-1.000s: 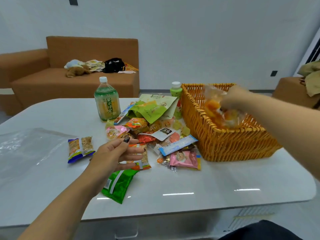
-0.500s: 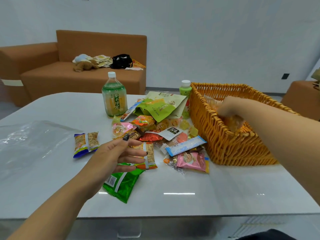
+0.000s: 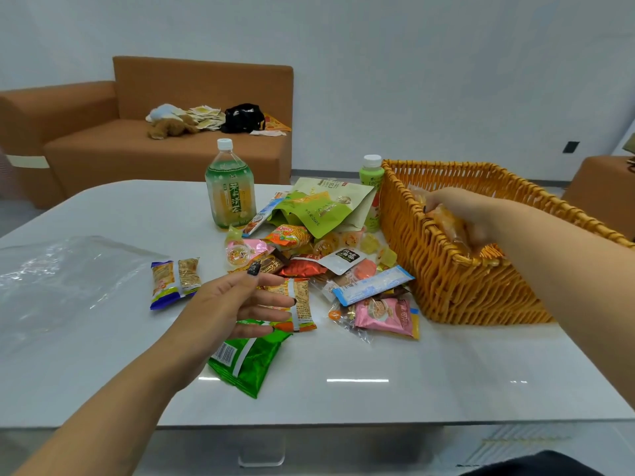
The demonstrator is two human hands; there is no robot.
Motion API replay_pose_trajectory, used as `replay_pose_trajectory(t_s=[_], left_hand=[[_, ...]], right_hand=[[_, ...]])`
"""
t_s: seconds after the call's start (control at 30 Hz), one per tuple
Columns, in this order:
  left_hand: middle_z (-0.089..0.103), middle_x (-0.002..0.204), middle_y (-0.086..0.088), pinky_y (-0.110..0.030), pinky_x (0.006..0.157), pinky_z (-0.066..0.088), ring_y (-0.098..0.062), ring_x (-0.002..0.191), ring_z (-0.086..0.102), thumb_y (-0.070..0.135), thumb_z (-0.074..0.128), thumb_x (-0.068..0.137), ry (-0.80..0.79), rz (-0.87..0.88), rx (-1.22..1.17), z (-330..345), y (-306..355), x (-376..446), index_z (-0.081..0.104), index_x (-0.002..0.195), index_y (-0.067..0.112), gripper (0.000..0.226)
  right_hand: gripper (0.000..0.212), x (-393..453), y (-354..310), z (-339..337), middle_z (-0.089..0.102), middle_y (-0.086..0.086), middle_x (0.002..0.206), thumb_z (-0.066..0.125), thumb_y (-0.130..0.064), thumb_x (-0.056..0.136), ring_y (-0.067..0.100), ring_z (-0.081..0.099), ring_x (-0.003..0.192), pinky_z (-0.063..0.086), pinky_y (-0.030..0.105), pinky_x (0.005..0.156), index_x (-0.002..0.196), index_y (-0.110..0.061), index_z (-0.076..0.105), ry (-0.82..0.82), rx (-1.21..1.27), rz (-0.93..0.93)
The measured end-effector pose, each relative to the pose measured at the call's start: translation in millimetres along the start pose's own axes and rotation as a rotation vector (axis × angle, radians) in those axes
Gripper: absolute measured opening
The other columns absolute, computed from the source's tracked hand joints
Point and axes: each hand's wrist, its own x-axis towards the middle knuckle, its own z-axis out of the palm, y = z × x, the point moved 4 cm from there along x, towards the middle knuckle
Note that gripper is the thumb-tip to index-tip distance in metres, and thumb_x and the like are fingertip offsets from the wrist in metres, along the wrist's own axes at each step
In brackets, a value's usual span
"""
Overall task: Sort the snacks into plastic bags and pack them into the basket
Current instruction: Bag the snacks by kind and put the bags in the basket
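A woven orange basket [image 3: 457,286] stands at the right of the white table [image 3: 360,389]. My right hand [image 3: 460,209] reaches over its near rim and grips a clear plastic bag of orange snacks [image 3: 450,225] low inside it. My left hand [image 3: 237,300] hovers with relaxed fingers over the pile of snack packets [image 3: 319,266] in the middle, holding nothing. A green packet [image 3: 247,359] lies just below that hand, and two small packets [image 3: 175,281] lie to its left. An empty clear plastic bag [image 3: 58,280] is spread flat at the far left.
A tea bottle [image 3: 230,190] stands behind the pile, and a small green bottle [image 3: 371,187] stands against the basket's left wall. A brown sofa [image 3: 144,132] with clutter sits beyond the table.
My right hand has lowered the bag of orange snacks from above the basket rim down into the basket. My left hand has stayed over the pile.
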Motion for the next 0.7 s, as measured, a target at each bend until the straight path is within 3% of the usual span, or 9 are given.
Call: replay_pose_trajectory(t_s=[0.1, 0.17, 0.23, 0.37, 0.47, 0.6, 0.7], left_hand=[[0.077, 0.095, -0.007, -0.040, 0.078, 0.058, -0.024, 0.087, 0.074, 0.026, 0.033, 0.106, -0.003, -0.001, -0.004, -0.4, -0.8, 0.7, 0.069, 0.108, 0.016, 0.037], [0.077, 0.095, -0.007, -0.039, 0.078, 0.058, -0.024, 0.088, 0.074, 0.026, 0.033, 0.106, -0.007, -0.004, -0.001, -0.5, -1.2, 1.2, 0.069, 0.108, 0.016, 0.037], [0.077, 0.095, -0.006, -0.038, 0.076, 0.059, -0.024, 0.087, 0.074, 0.026, 0.033, 0.106, -0.008, -0.008, 0.004, -0.7, -1.6, 1.5, 0.069, 0.108, 0.017, 0.037], [0.077, 0.095, -0.006, -0.034, 0.071, 0.059, -0.023, 0.087, 0.075, 0.026, 0.033, 0.106, -0.010, -0.010, 0.005, -0.1, -1.4, 1.4, 0.069, 0.108, 0.017, 0.037], [0.077, 0.095, -0.006, -0.035, 0.073, 0.059, -0.023, 0.087, 0.075, 0.026, 0.033, 0.106, -0.010, -0.013, 0.005, 1.2, -1.9, 1.1, 0.069, 0.108, 0.018, 0.037], [0.077, 0.094, -0.006, -0.037, 0.076, 0.058, -0.024, 0.086, 0.075, 0.026, 0.032, 0.106, -0.013, -0.013, 0.010, 2.8, -2.9, 2.7, 0.069, 0.107, 0.017, 0.037], [0.077, 0.094, -0.007, -0.037, 0.074, 0.059, -0.024, 0.086, 0.075, 0.027, 0.032, 0.106, -0.017, -0.013, 0.016, 4.7, -2.6, 4.9, 0.069, 0.108, 0.017, 0.038]], right_hand=[[0.088, 5.3, 6.3, -7.2, 0.051, 0.028, 0.133, 0.069, -0.037, 0.046, 0.049, 0.055, 0.111, 0.029, 0.079, 0.091, 0.127, -0.017, 0.042, 0.028, 0.071, -0.033], [0.067, -4.2, 5.5, -1.9, 0.063, 0.026, 0.117, 0.063, -0.039, 0.071, 0.043, 0.065, 0.098, 0.041, 0.072, 0.090, 0.131, -0.012, 0.047, 0.056, 0.084, -0.106], [0.054, -14.3, 3.3, 4.4, 0.069, 0.018, 0.112, 0.047, -0.049, 0.092, 0.038, 0.067, 0.098, 0.047, 0.063, 0.094, 0.132, -0.014, 0.052, 0.073, 0.063, -0.185], [0.085, -11.7, 8.2, 3.4, 0.040, 0.005, 0.150, 0.035, -0.082, 0.079, 0.035, 0.041, 0.134, 0.027, 0.061, 0.111, 0.147, -0.032, 0.033, -0.002, 0.194, -0.225], [0.079, 8.5, 18.7, -14.7, 0.026, 0.009, 0.157, 0.032, -0.075, 0.085, 0.041, 0.029, 0.140, 0.023, 0.062, 0.112, 0.151, -0.031, 0.025, 0.142, 0.242, -0.159], [0.079, 25.3, 25.6, -6.3, 0.061, 0.016, 0.128, 0.043, -0.078, 0.077, 0.042, 0.056, 0.115, 0.036, 0.064, 0.103, 0.129, -0.020, 0.054, -0.011, 0.111, -0.086], [0.077, 26.4, 21.3, -3.5, 0.063, 0.015, 0.124, 0.040, -0.078, 0.078, 0.041, 0.057, 0.114, 0.035, 0.065, 0.103, 0.127, -0.021, 0.056, -0.013, 0.044, -0.104]])
